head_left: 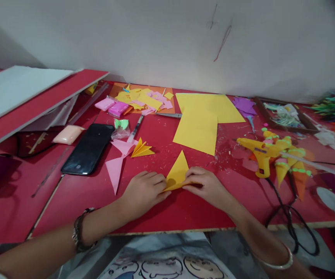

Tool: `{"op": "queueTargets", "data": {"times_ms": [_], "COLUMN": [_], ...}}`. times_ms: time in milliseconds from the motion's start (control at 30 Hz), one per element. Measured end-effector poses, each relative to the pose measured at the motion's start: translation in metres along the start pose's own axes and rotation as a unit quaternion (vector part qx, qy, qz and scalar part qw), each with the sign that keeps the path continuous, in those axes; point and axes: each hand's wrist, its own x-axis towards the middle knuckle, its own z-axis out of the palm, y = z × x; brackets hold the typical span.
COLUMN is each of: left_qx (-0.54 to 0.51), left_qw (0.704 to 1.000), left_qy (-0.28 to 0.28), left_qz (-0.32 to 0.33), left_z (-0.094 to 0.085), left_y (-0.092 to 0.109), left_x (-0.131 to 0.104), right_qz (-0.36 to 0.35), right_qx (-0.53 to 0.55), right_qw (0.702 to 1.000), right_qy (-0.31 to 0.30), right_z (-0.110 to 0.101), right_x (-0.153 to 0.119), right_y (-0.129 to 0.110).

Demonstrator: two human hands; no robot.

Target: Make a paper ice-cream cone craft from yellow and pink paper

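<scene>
A folded piece of yellow paper, pointed at its top, lies on the red table close to the front edge. My left hand grips its lower left corner, fingers bent over it and thumb along the bottom edge. At the lower right, my right hand pinches the paper between thumb and fingers. Just left of it sit a pleated yellow paper piece and a folded pink paper piece. Large yellow sheets lie behind my hands.
On the left lie a black phone and a marker. Paper scraps and scissors are farther back. To the right stands a yellow glue gun with a black cord, beside small decorated cones.
</scene>
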Motion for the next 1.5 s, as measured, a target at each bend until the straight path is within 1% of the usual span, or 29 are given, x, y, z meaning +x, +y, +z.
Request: {"op": "queueTargets", "data": {"times_ms": [100,267,367,500,633,700,767,833,900,967,1033,1100,1200,1300,1400,1433,1500], "left_qx": [-0.010,-0.001,0.013,0.025,0.033,0.030,0.032,0.051,0.073,0.072,0.056,0.046,0.046,0.051,0.055,0.054,0.053], "left_qw": [0.999,0.999,0.998,0.996,0.995,0.996,0.998,0.999,0.992,0.980,0.971,0.970,0.974,0.977,0.979,0.979,0.980], "left_qy": [-0.004,-0.010,-0.031,-0.053,-0.049,-0.029,0.003,0.010,-0.022,-0.052,-0.065,-0.070,-0.076,-0.093,-0.117,-0.123,-0.130], "left_qz": [-0.035,-0.036,-0.053,-0.065,-0.075,-0.077,-0.060,0.001,0.095,0.178,0.221,0.230,0.209,0.182,0.159,0.154,0.145], "left_z": [0.001,0.001,0.000,-0.001,0.000,0.001,-0.001,-0.005,-0.011,-0.015,-0.017,-0.017,-0.017,-0.019,-0.023,-0.023,-0.024], "left_y": [-0.002,-0.003,-0.004,-0.004,-0.008,-0.013,-0.019,-0.023,-0.025,-0.024,-0.022,-0.020,-0.021,-0.027,-0.036,-0.038,-0.041], "left_x": [0.001,0.000,0.000,0.003,0.005,0.003,0.002,0.001,0.003,0.006,0.010,0.011,0.006,-0.006,-0.020,-0.024,-0.029], "right_qz": [0.030,0.084,0.099,0.110,0.109,0.110,0.113,0.113,0.108,0.102,0.099,0.100,0.096,0.095,0.091,0.079,0.027], "right_qx": [-0.010,-0.029,-0.049,-0.082,-0.106,-0.109,-0.105,-0.101,-0.099,-0.098,-0.097,-0.100,-0.117,-0.146,-0.204,-0.233,-0.290], "right_qw": [0.999,0.995,0.994,0.990,0.988,0.987,0.987,0.988,0.988,0.989,0.989,0.989,0.987,0.984,0.971,0.964,0.951], "right_qy": [0.019,0.035,0.028,0.032,0.041,0.043,0.043,0.041,0.038,0.039,0.043,0.046,0.049,0.048,0.087,0.103,0.102], "right_z": [0.001,0.003,0.004,0.007,0.010,0.011,0.011,0.012,0.012,0.012,0.012,0.013,0.013,0.015,0.018,0.018,0.019], "right_x": [0.001,0.001,0.002,0.003,0.003,0.002,0.002,0.002,0.002,0.002,0.002,0.002,0.002,0.000,-0.004,-0.007,-0.010], "right_y": [-0.002,-0.006,-0.006,-0.006,-0.006,-0.007,-0.006,-0.006,-0.006,-0.005,-0.005,-0.004,-0.003,-0.005,-0.011,-0.013,-0.018]}}
